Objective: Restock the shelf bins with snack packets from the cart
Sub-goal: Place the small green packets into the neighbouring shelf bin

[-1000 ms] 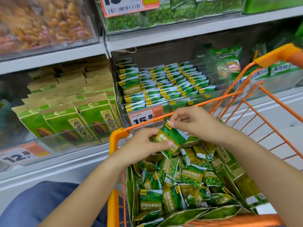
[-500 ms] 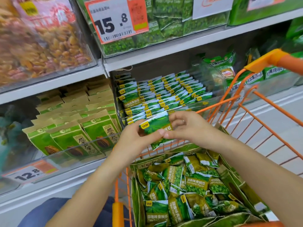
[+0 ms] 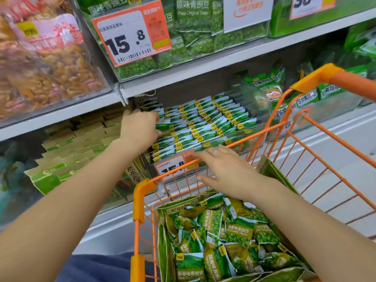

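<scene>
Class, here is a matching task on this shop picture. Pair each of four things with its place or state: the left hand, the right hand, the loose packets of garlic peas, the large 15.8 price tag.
Things:
1. left hand
2. right hand
3. loose garlic pea packets
4. large 15.8 price tag

Places or states:
A. on the front of the upper shelf bin
B. heaped in the orange cart
C. in the lower shelf bin, holding a green packet
D. empty, fingers spread above the cart's front rim

Pairs: 1-C, 2-D, 3-B, 4-A
</scene>
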